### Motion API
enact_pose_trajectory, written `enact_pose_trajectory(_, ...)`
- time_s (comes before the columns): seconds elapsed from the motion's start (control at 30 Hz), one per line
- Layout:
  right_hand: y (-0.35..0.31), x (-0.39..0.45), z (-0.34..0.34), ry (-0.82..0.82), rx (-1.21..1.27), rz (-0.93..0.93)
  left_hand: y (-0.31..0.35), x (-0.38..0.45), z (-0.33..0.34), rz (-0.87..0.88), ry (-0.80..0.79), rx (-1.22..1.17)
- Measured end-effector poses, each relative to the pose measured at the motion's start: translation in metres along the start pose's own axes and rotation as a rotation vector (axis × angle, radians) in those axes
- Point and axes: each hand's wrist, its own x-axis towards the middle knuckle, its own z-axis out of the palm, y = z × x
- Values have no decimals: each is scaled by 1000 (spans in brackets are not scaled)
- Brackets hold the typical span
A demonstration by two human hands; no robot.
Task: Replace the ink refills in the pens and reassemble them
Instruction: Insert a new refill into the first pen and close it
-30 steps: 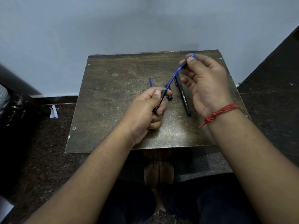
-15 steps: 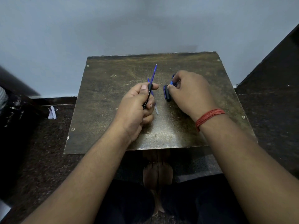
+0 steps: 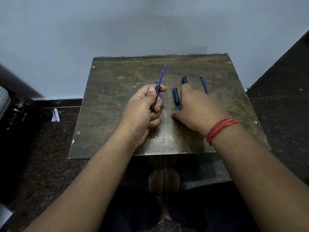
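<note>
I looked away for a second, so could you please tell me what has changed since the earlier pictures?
The right hand let go of the refill's tip and came down onto the table, beside the cap. The left hand swung the barrel upright, refill pointing away. The left hand's grip on the barrel and the loose refill on the table look unchanged.
</note>
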Motion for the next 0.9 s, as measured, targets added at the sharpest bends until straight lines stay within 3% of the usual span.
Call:
enact_pose_trajectory(0.17,6,4,-7,99,103,12,0,0,0,-4,-3,3)
enact_pose_trajectory(0.33,12,11,-9,337,514,-13,-1,-1,1,8,-14,37)
enact_pose_trajectory(0.57,4,14,1,214,910,-30,-4,-3,5,32,-57,152)
enact_pose_trajectory(0.9,6,15,1,174,1132,-12,-6,-4,6,50,-76,253)
